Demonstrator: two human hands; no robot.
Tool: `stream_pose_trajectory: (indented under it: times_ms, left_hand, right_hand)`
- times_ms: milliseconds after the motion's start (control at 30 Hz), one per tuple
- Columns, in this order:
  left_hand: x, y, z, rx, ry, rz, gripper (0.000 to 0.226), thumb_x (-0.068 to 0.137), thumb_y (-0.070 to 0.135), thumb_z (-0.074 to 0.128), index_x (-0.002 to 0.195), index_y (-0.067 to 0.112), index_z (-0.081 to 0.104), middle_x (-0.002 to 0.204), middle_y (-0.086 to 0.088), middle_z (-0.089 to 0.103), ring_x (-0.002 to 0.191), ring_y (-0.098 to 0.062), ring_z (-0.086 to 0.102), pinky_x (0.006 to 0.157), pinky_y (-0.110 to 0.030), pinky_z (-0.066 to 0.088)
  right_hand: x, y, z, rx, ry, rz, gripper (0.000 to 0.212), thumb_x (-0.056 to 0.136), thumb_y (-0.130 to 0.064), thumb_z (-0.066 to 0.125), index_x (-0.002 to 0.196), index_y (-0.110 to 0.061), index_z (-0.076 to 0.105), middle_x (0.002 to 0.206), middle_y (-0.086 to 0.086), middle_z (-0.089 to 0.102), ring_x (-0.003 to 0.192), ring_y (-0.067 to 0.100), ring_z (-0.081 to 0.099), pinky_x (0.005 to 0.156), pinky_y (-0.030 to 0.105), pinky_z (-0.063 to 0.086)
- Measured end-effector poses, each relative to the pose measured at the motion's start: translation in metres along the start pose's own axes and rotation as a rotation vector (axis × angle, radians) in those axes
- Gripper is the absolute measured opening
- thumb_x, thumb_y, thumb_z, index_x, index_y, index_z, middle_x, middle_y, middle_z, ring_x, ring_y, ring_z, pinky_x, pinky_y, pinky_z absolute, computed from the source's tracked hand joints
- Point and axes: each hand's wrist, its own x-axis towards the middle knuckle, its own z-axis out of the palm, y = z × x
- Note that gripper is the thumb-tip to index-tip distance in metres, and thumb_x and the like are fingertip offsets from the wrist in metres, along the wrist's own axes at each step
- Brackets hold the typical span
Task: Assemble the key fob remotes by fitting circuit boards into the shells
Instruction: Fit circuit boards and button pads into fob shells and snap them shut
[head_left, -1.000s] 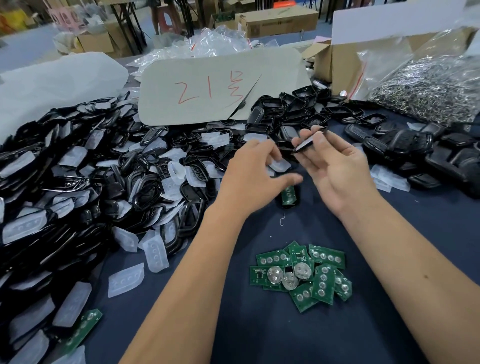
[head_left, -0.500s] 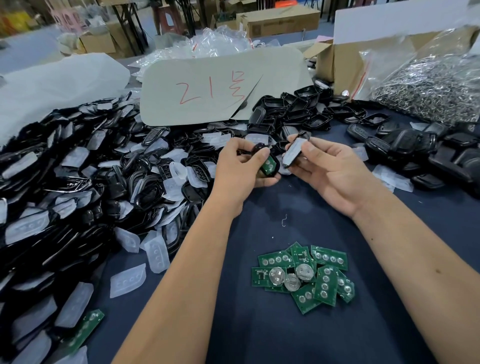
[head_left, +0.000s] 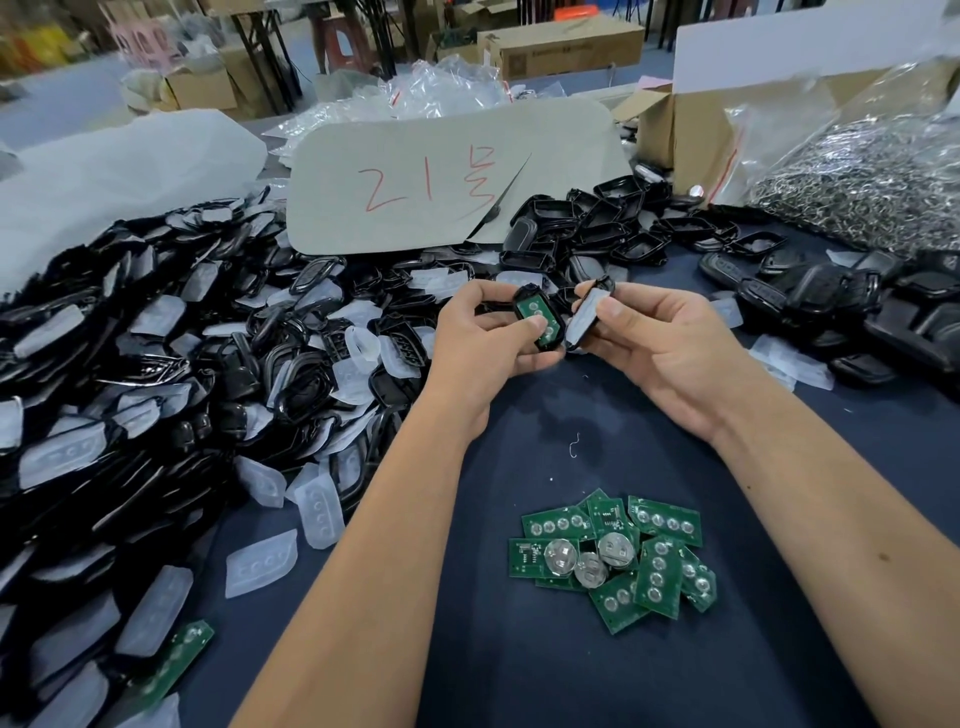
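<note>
**Two shell halves held over a crowded tabletop**

Dark blue cloth covers the tabletop (head_left: 545, 675). Near the lower centre lies a loose pile of circuit boards (head_left: 613, 556), roughly ten, three showing round silver battery clips; one more board (head_left: 174, 660) lies at the lower left. Black shells and clear button pads (head_left: 171, 374) heap the left side, too many to count. At the upper right, a clear bag (head_left: 862, 182) holds small metal rings beside a cardboard box (head_left: 680, 135). Centre frame, the left hand (head_left: 483, 343) grips a black shell half (head_left: 540, 325) with a green board seated in it, thumb pressing the board. The right hand (head_left: 660, 348) pinches a second shell half (head_left: 587, 317) fitted with a clear pad, just beside the first.
</note>
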Motion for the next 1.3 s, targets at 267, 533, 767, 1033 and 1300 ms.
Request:
stream_pose_trajectory:
  times_ms: [267,533,767,1033,1300]
  left_hand:
    - [-0.003,-0.005,-0.001,0.052,-0.008,0.172,0.013,0.088,0.002,0.079,0.094,0.008,0.07,0.082,-0.01,0.078,0.074,-0.022,0.077,0.067,-0.032,0.063]
    - [-0.004,-0.01,0.005,0.319,0.0,0.41,0.013,0.086,0.012,0.083,0.083,0.022,0.076,0.079,0.0,0.077,0.076,-0.018,0.076,0.063,-0.035,0.064]
    - [-0.005,-0.01,0.005,0.358,-0.041,0.474,0.017,0.092,0.015,0.075,0.088,0.031,0.077,0.083,0.005,0.076,0.083,-0.018,0.075,0.066,-0.035,0.065]
    - [-0.008,-0.01,0.005,0.407,-0.084,0.494,0.006,0.091,0.016,0.077,0.094,0.02,0.08,0.084,0.006,0.078,0.082,-0.017,0.076,0.075,-0.04,0.062]
    - [-0.006,-0.011,0.001,0.395,-0.084,0.442,0.012,0.081,0.007,0.086,0.089,0.012,0.079,0.077,-0.014,0.072,0.074,-0.04,0.071,0.072,-0.056,0.061]
  right_hand:
    - [0.0,0.005,0.005,-0.077,0.102,-0.041,0.022,0.085,-0.01,0.071,0.105,-0.003,0.074,0.1,0.012,0.079,0.092,0.022,0.073,0.094,0.038,0.061]
    - [0.0,0.009,0.009,-0.172,0.195,-0.079,0.026,0.075,-0.018,0.082,0.1,-0.01,0.079,0.1,0.012,0.08,0.092,0.021,0.073,0.084,0.031,0.063]
    - [-0.002,0.008,0.011,-0.19,0.204,-0.117,0.018,0.068,-0.029,0.087,0.084,-0.02,0.085,0.089,0.01,0.08,0.078,0.017,0.073,0.076,0.027,0.061]
    - [-0.002,0.012,0.014,-0.26,0.256,-0.183,0.023,0.067,-0.04,0.089,0.081,-0.023,0.083,0.086,0.012,0.079,0.077,0.021,0.074,0.072,0.031,0.063]
    - [0.002,0.019,0.008,-0.395,0.31,-0.209,0.044,0.064,-0.052,0.091,0.082,-0.015,0.075,0.082,0.01,0.078,0.077,0.033,0.077,0.077,0.051,0.065]
